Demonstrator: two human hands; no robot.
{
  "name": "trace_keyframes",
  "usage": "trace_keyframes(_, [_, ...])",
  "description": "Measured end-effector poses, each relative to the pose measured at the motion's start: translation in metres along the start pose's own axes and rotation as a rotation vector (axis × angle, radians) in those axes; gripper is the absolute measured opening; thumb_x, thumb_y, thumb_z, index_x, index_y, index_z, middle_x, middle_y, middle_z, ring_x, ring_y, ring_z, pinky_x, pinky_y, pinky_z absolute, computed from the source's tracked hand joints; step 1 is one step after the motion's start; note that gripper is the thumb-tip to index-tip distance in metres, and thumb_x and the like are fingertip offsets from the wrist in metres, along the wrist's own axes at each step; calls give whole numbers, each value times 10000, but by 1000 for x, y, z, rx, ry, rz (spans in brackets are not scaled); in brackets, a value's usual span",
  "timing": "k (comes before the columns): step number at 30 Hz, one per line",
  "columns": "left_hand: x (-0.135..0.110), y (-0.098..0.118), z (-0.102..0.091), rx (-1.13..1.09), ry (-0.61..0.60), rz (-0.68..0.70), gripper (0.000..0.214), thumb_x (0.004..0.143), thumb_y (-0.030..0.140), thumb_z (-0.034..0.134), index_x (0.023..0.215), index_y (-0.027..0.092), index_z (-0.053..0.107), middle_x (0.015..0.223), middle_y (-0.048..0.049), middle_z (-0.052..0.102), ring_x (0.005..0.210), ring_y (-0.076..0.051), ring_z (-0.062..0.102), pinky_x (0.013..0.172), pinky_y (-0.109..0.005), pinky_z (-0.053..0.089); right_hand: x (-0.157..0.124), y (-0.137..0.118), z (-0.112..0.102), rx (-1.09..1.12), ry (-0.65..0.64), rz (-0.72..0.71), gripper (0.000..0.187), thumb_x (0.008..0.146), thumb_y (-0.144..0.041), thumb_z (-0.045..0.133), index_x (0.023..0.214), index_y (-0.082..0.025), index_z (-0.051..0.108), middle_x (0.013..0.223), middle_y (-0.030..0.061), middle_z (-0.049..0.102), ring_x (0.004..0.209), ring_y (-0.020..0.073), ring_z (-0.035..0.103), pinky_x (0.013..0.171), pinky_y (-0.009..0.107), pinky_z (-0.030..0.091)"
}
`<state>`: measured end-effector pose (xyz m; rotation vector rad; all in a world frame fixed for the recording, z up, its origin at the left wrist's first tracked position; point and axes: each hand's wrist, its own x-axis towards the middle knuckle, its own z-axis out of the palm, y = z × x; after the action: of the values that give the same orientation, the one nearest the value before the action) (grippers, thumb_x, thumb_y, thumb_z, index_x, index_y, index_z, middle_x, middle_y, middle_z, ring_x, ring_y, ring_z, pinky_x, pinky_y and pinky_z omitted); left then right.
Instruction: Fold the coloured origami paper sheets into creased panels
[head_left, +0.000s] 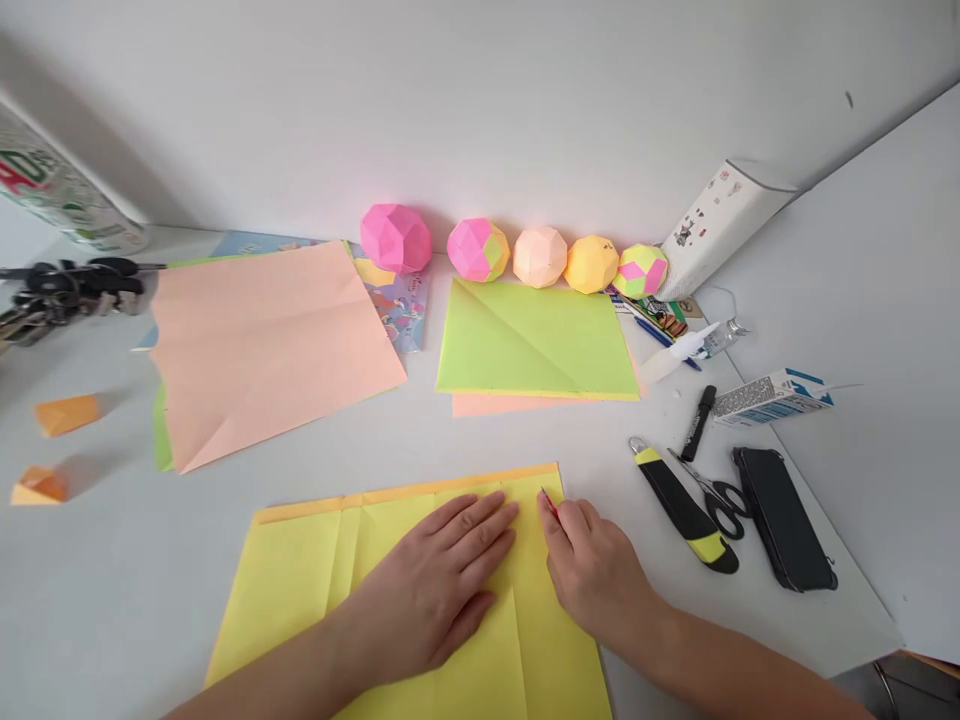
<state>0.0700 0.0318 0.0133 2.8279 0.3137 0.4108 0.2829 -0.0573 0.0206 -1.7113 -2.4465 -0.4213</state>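
A creased yellow sheet of paper [292, 570] lies before me, with an orange sheet [450, 485] showing along its far edge. My left hand [442, 570] rests flat on the yellow sheet, fingers stretched toward the right. Near that sheet's upper right corner, my right hand [592, 560] is closed around a slim red pen [551, 505]. Its tip points to the paper just below the far edge; whether it touches is too small to tell. Most of the pen is hidden in my fingers.
Folded paper balls, including a pink ball [396, 238], line the wall. Peach paper [270, 350] and green paper [536, 340] lie behind. At right are a utility knife [682, 505], scissors [724, 500], a phone [784, 520], a marker [699, 422] and a carton [772, 397]. Keys [71, 290] sit left.
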Motion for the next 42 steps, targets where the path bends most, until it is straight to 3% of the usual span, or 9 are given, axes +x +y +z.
trace_keyframes(18, [-1, -3, -1, 11, -82, 9, 501, 901, 356, 515, 1364, 168, 464, 1524, -108, 318, 1399, -303, 293, 1138, -448, 286, 4, 8, -2, 249, -25, 71, 443, 850, -14, 411, 1286, -42, 485, 694, 54, 554, 609, 176, 514, 422, 279, 397])
trace_keyframes(24, [0, -4, 1, -40, -72, -4, 471, 934, 399, 464, 1340, 160, 478, 1499, -126, 360, 1393, -300, 306, 1134, -457, 280, 19, 34, -30, 970, -83, 142, 522, 920, -70, 300, 1418, -213, 360, 904, 67, 530, 709, 141, 527, 571, 274, 504])
trace_keyframes(28, [1, -5, 0, -59, -58, -2, 504, 937, 409, 450, 1365, 143, 445, 1484, -147, 377, 1383, -314, 319, 1129, -472, 276, 45, 35, -36, 1317, -216, 138, 547, 956, -137, 316, 1475, -281, 220, 1000, 62, 508, 914, 154, 558, 812, 360, 524])
trace_keyframes(30, [2, -5, -2, -69, -52, -7, 518, 934, 417, 448, 1370, 137, 437, 1476, -143, 391, 1384, -313, 314, 1131, -470, 274, 59, 30, -24, 1412, -215, 194, 502, 939, -230, 470, 1417, -285, 326, 927, 19, 488, 877, 143, 579, 876, 381, 499])
trace_keyframes(32, [2, -5, -3, -73, -52, 0, 507, 934, 421, 443, 1353, 136, 456, 1468, -139, 404, 1376, -316, 328, 1126, -466, 282, 69, 27, -7, 1475, -163, 261, 250, 897, -351, 578, 1118, -235, 577, 751, -33, 454, 682, 112, 550, 769, 333, 512])
trace_keyframes(33, [2, -5, -3, -69, -52, 4, 496, 936, 423, 437, 1340, 137, 469, 1465, -141, 408, 1367, -320, 344, 1120, -467, 288, 72, 27, 1, 1509, -177, 303, 234, 922, -420, 521, 958, -207, 612, 683, -40, 435, 600, 100, 508, 660, 295, 506])
trace_keyframes(35, [2, -6, -3, -62, -47, 13, 478, 942, 425, 426, 1317, 136, 492, 1461, -147, 413, 1344, -326, 380, 1109, -472, 296, 76, 29, 12, 1572, -228, 402, 426, 964, -530, 343, 907, -188, 591, 619, -39, 422, 527, 101, 456, 479, 238, 435])
trace_keyframes(37, [2, -6, -3, -64, -29, 9, 476, 942, 424, 427, 1312, 134, 497, 1459, -151, 414, 1342, -329, 380, 1111, -480, 287, 78, 34, 15, 1566, -296, 478, 453, 969, -548, 289, 997, -188, 563, 642, -32, 453, 496, 95, 435, 402, 207, 364])
trace_keyframes(42, [1, -5, -1, -52, -16, -1, 485, 936, 433, 438, 1310, 131, 503, 1442, -147, 437, 1342, -336, 373, 1108, -477, 282, 80, 37, 7, 1325, -268, 420, 241, 887, -365, 562, 728, -184, 552, 673, -16, 519, 532, 84, 453, 488, 223, 399])
